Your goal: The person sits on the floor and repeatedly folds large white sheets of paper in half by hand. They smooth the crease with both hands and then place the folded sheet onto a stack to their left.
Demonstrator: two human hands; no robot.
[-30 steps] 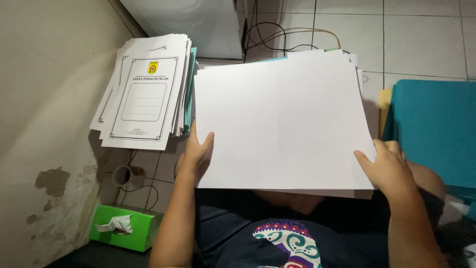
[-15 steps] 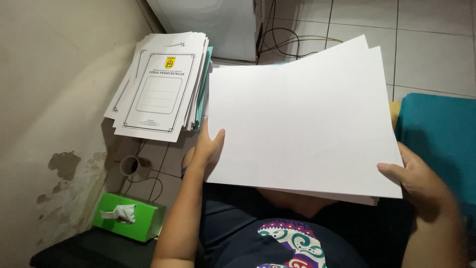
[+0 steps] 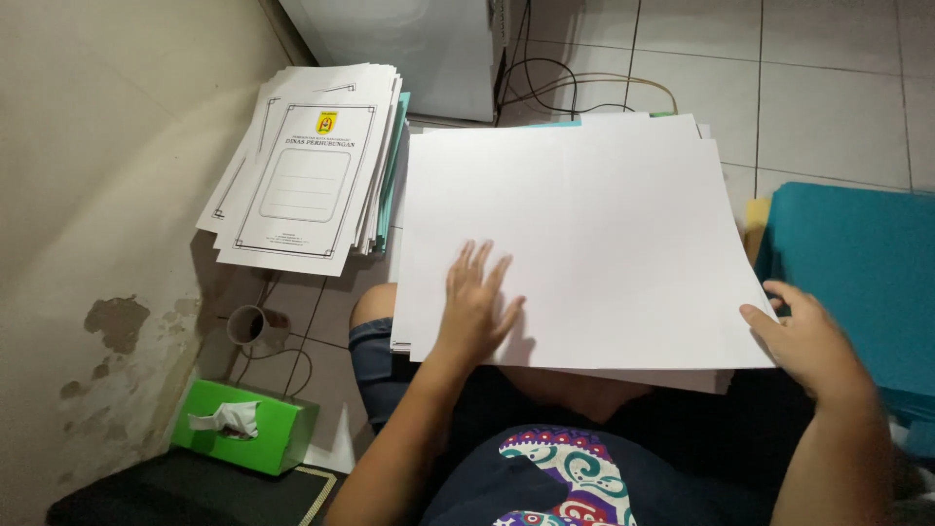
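The left hand [image 3: 474, 307] now lies flat and open on top of the stack of white sheets [image 3: 575, 234] on the lap, its grip let go where half a second ago it held the near-left edge from beneath, while the right hand [image 3: 804, 341] pinches the stack's near-right corner, as before. So the sheets seem settled and pressed down (they were raised and tilted earlier). Beyond the left grip, a pile of printed covers [image 3: 307, 166] lies on the floor [image 3: 828, 88].
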